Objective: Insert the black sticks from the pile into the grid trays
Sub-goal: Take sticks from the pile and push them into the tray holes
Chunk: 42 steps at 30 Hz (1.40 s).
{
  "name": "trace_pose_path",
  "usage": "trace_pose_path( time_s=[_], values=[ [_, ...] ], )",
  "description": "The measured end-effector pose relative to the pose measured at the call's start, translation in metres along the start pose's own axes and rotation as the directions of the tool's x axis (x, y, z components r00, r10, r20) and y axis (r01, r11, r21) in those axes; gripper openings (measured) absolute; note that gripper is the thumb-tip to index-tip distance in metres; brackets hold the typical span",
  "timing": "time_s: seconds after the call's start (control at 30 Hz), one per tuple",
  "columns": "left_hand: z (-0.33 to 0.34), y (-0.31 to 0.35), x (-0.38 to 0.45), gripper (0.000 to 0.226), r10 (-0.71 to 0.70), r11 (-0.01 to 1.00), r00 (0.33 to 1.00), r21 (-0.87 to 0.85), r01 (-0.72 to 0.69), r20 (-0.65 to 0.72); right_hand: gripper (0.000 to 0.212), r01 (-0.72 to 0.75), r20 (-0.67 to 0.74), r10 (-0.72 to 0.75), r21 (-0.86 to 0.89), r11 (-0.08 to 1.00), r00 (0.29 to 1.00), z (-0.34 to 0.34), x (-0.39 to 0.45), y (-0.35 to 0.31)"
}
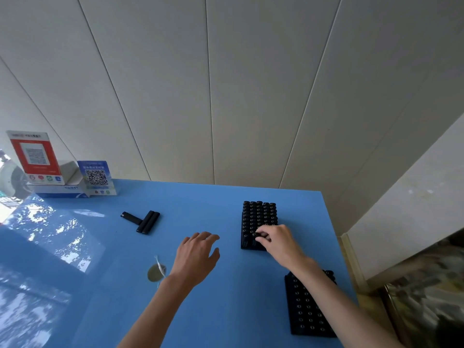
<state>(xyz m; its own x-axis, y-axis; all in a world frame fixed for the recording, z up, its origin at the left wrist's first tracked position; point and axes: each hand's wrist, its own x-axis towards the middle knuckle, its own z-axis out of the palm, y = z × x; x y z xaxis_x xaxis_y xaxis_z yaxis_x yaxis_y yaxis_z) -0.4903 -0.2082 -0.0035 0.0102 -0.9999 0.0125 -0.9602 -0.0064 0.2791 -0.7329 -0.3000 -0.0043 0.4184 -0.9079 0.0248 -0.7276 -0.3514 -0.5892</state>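
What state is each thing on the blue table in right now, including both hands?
Far grid tray: nearly full of upright sticks.
Near grid tray: full, partly under the right forearm.
Loose black sticks: lying flat, untouched.
Right hand: pinching a stick at the far tray.
Left hand: open, empty.

Daylight glare left; edges warped

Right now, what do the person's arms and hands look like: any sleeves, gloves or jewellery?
Both forearms are bare as far as the frame shows; no sleeves in view. The left hand and right hand wear no gloves, and no rings, watch or markings are visible.
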Motion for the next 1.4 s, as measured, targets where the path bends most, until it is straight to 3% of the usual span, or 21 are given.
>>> trace_pose_path(
  time_s=[0.87,1.07,1.4],
  values=[
    [-0.023,0.022,-0.005,0.042,-0.092,0.995,0.995,-0.032,0.090,-0.046,0.019,0.013,0.061,-0.002,-0.177,0.984,0.998,-0.006,-0.005,-0.018],
    [-0.043,0.038,-0.016,0.038,-0.142,0.986,0.985,-0.099,0.133,-0.095,0.016,0.083,0.013,-0.083,-0.235,0.968,0.997,-0.023,-0.012,-0.044],
    [-0.072,0.037,-0.077,0.033,-0.161,0.987,0.968,-0.028,0.158,-0.192,0.030,0.275,0.032,-0.274,-0.176,0.945,0.961,-0.018,-0.038,-0.096]
  ],
)
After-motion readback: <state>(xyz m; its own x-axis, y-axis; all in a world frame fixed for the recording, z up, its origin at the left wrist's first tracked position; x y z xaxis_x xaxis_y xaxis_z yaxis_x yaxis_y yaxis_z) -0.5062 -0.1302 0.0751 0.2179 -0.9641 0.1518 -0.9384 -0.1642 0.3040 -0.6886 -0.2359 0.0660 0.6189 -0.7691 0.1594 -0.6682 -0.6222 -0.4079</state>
